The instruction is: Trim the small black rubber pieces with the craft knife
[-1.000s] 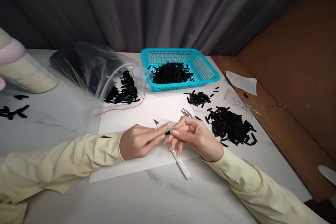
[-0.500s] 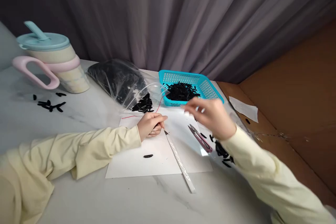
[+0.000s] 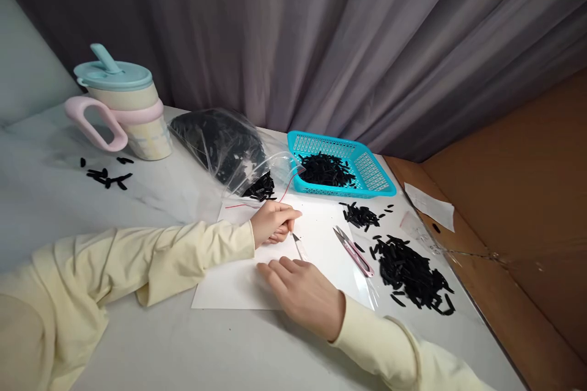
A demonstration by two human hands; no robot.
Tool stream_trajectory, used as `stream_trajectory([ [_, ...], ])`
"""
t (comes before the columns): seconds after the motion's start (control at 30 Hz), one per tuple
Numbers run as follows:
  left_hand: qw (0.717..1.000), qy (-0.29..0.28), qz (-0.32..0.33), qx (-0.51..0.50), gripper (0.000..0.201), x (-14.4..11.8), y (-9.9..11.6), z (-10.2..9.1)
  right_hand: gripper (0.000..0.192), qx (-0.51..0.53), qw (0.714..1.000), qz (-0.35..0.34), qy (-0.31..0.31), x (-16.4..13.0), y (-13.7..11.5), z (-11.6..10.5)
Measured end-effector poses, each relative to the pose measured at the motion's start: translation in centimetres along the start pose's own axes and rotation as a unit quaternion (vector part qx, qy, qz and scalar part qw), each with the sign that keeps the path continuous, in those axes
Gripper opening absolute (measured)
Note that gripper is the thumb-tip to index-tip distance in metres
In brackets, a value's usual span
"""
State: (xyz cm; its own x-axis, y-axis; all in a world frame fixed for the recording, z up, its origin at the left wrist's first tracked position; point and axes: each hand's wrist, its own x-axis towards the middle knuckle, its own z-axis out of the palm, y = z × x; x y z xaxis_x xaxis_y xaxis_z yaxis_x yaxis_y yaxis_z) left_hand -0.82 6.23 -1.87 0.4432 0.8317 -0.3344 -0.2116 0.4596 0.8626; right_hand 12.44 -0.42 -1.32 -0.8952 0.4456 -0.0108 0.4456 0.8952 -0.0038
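Grey curtains back your marble table [image 3: 137, 342]. Half a second ago your right hand [image 3: 302, 293] was raised near the one turquoise basket [image 3: 367, 178]; now it lies flat, fingers together, on the single white sheet [image 3: 238, 284], covering where a black piece lay. Your left hand [image 3: 273, 223], curled narrow, pinches the scalpel [image 3: 299, 245] at its tip. One pair of snips [image 3: 353, 250] lies right of your hands.

Left hand [image 3: 274, 224] resting curled on white paper [image 3: 321, 229], right hand [image 3: 305, 293] lying flat on the paper's near edge, snips [image 3: 353, 250] lying on the paper's right side, turquoise basket [image 3: 367, 186] sitting beyond the paper.
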Motion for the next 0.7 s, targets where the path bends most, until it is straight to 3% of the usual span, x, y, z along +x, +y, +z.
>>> stream_trajectory([
  [0.1,1.000,-0.022,-0.008,0.012,0.040,0.1,0.1,0.0,0.038,0.115,0.992,0.051,0.030,-1.8,0.8,-1.1],
  [0.17,0.999,-0.044,-0.016,0.024,0.043,0.1,0.2,0.0,0.034,0.232,0.963,0.108,0.090,-3.0,1.3,-1.7],
  [0.2,0.998,-0.058,-0.020,0.031,0.044,0.0,0.2,0.0,0.029,0.297,0.935,0.144,0.129,-3.5,1.6,-1.8],
  [0.27,0.995,-0.086,-0.029,0.047,0.046,-0.1,0.2,0.1,0.018,0.431,0.850,0.221,0.208,-4.1,2.0,-1.8],
  [0.37,0.985,-0.141,-0.027,0.091,0.050,-0.8,-0.2,0.3,0.015,0.591,0.691,0.298,0.291,-4.3,2.4,-1.4],
  [0.4,0.979,-0.166,-0.014,0.116,0.051,-1.1,-0.3,0.4,0.019,0.623,0.650,0.310,0.305,-4.2,2.4,-1.2],
  [0.47,0.964,-0.211,0.020,0.160,0.050,-1.6,-0.7,0.7,0.022,0.662,0.598,0.323,0.317,-4.1,2.3,-1.0],
  [0.6,0.952,-0.261,0.023,0.159,0.042,-2.4,-1.2,1.2,0.027,0.712,0.548,0.310,0.311,-3.7,1.4,-0.6],
  [0.7,0.949,-0.276,0.007,0.153,0.042,-2.4,-1.4,1.4,0.025,0.707,0.554,0.318,0.304,-3.6,0.8,-0.4],
])
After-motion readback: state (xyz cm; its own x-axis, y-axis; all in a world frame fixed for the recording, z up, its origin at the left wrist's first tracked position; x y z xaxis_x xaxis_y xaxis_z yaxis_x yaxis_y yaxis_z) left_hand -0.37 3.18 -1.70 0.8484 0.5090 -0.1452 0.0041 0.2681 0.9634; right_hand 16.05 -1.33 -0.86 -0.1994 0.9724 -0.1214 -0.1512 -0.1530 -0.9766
